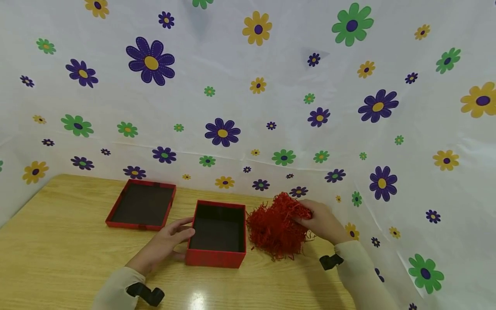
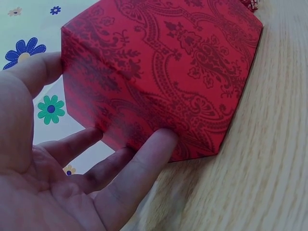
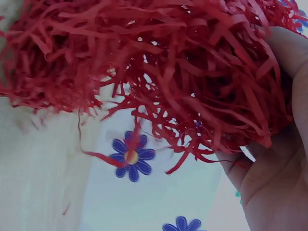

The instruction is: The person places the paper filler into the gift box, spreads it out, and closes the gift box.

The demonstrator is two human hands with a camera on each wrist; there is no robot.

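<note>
The red box (image 1: 215, 258) stands without its lid on the table, its black inside showing. In the left wrist view, its red side (image 2: 159, 82) carries a dark paisley and floral pattern. My left hand (image 1: 170, 241) is at the box's left side, with spread fingers (image 2: 149, 163) touching the wall. My right hand (image 1: 319, 219) grips a clump of red shredded paper (image 3: 207, 82), its thumb on one side and fingers partly hidden beneath. More red shredded paper (image 1: 271, 232) lies in a loose pile just right of the box.
A red-edged lid (image 1: 145, 204) with a black inside lies upturned, left of and behind the box. Along the back and right of the wooden table (image 1: 69, 254) hangs a white cloth (image 1: 286, 107) printed with flowers. Small red strands lie near the pile.
</note>
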